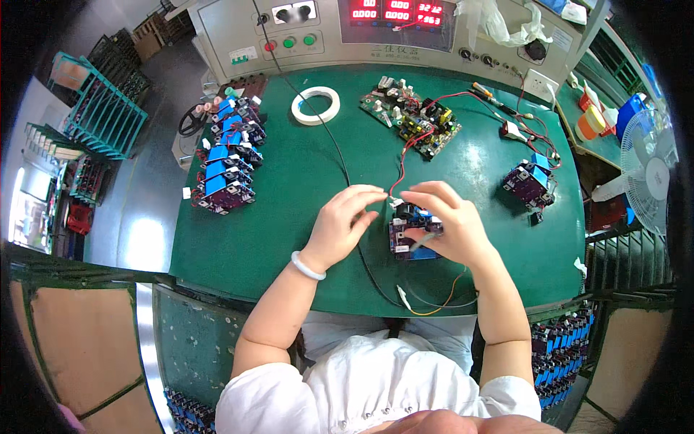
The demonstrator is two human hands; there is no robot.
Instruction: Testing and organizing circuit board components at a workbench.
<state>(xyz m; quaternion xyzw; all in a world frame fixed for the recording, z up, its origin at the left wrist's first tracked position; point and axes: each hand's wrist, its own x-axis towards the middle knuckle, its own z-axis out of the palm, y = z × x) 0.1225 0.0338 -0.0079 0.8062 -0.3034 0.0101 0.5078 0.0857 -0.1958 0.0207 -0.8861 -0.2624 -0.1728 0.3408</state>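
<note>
A small dark circuit board with blue parts (399,244) lies on the green bench in front of me. My right hand (450,224) grips it from the right, thumb across its top and fingers over its far side. My left hand (344,226) is at the board's left, with thumb and forefinger apart. Its fingertips are close to a white plug (394,200) at the board's far edge; whether they touch it is too small to tell. From this plug a red wire (402,170) runs to a larger populated circuit board (416,119) farther back.
Several blue-topped boards (225,163) stand in a row at the left; another board (531,181) sits at the right. A tape roll (330,114) lies at the back. A black cable (345,170) crosses the bench below the instrument panel (325,54). Loose leads (434,309) lie near the front edge.
</note>
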